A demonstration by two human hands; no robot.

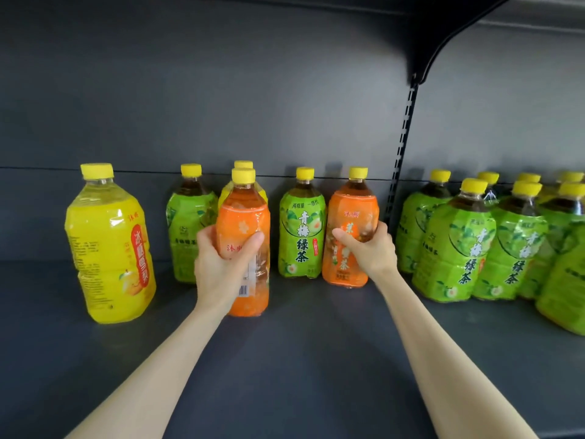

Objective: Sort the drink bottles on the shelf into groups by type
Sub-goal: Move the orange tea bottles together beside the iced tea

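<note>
Sorting looks about half done, as far as I can judge. The left hand (221, 264) is wrapped firmly around the middle of the near orange tea bottle (243, 217), thumb on the front and fingers round the far side. The right hand (370, 248) clasps the far orange tea bottle (351, 204) at its waist in the same way. This bottle stands on the shelf (300, 359), close to the back panel. The near bottle's base is low over the shelf, but I cannot tell if it rests there or is a little lifted.

Between the two grips stands a single green plum tea bottle (302, 232), just beside the bottle in the right hand. Directly behind the left grip is a yellow-label bottle (243, 164), mostly hidden. Outward from the left grip there is another green tea bottle (185, 229), and further out the large yellow pear drink bottle (109, 245), well apart. Outward from the right grip, past the slotted upright (402, 147), a cluster of green tea bottles (459, 248) already stands together.

So the green group is mostly formed. It remains to put the two orange bottles side by side, to move the two stray green ones to the cluster, and to gather the yellow ones.
</note>
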